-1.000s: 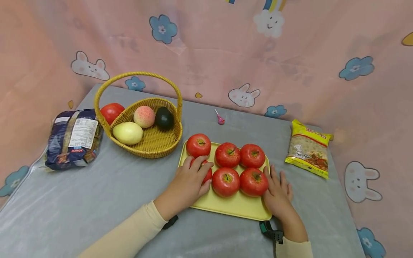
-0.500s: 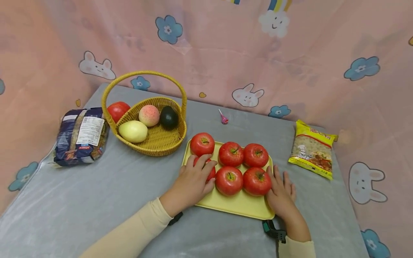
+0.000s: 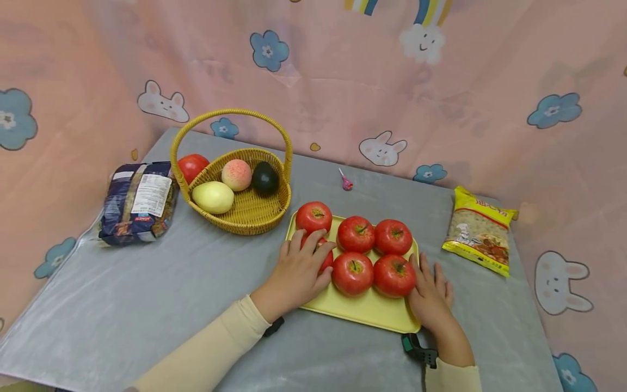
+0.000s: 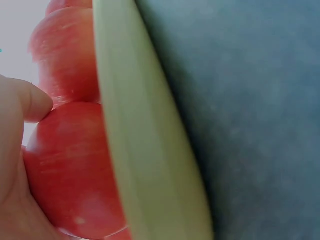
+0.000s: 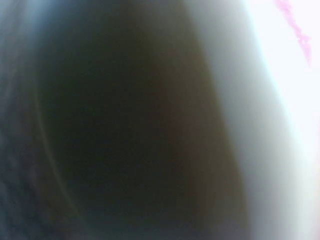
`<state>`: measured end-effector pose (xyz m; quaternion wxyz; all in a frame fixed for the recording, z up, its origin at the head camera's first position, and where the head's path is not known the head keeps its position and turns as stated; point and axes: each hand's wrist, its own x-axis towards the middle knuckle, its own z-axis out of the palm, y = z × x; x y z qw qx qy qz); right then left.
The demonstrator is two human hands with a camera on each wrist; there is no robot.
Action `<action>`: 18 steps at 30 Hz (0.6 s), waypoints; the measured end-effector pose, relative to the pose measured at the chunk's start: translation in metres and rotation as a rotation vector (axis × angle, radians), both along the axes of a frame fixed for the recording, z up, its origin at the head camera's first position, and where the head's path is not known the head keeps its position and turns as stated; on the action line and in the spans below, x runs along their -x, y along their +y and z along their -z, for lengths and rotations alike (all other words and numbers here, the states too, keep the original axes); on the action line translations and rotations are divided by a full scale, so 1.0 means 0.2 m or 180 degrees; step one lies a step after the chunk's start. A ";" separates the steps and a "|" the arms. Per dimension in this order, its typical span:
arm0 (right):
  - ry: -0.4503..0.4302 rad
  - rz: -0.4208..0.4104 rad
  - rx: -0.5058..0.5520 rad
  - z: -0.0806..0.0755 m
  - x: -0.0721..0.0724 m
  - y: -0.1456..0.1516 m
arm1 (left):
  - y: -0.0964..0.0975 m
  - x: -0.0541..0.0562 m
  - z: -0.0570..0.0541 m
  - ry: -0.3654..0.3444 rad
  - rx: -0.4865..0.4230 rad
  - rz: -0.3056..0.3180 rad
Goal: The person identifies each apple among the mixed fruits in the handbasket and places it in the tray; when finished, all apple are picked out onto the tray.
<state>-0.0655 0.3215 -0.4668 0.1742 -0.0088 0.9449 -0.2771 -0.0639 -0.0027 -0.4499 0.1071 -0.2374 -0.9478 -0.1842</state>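
Observation:
My left hand point(image 3: 296, 272) curls over a red apple point(image 3: 327, 262) at the left side of a pale yellow tray point(image 3: 360, 313). In the left wrist view its thumb and palm lie around that apple point(image 4: 75, 170), beside the tray's wall point(image 4: 145, 145). Several more red apples stand on the tray, among them a front middle one point(image 3: 352, 274) and a front right one point(image 3: 394, 276). My right hand point(image 3: 433, 299) lies along the tray's right edge, fingers fairly straight, against the front right apple. The right wrist view is dark and blurred, with no hand discernible.
A wicker basket point(image 3: 247, 227) with a peach, a yellow-green fruit and a dark avocado-like fruit stands back left. A red fruit point(image 3: 192, 167) sits behind it, a dark blue package point(image 3: 137, 204) beside it. A lollipop point(image 3: 346, 182) and a yellow packet point(image 3: 480, 231) lie behind and right of the tray.
The head view has turned, so the whole scene sits further right in it. Both hands keep their places at the apples and tray.

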 end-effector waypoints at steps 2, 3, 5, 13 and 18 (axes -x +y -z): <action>0.0003 -0.0001 -0.0001 0.00 0.00 0.00 | 0.00 0.01 0.00 -0.0009 -0.0009 0.0003; 0.0004 -0.0003 -0.0001 0.00 0.00 0.01 | 0.01 0.01 0.00 -0.0003 -0.0028 0.0002; 0.0003 -0.0003 0.0006 0.00 0.00 0.01 | 0.01 0.01 0.01 0.0006 -0.0042 -0.0001; 0.0014 -0.0001 0.0024 0.00 0.00 0.01 | 0.01 0.02 0.00 -0.0041 -0.0036 0.0022; 0.0003 0.0002 0.0025 0.00 0.00 0.01 | -0.04 0.02 -0.06 -0.0095 -0.0225 0.0097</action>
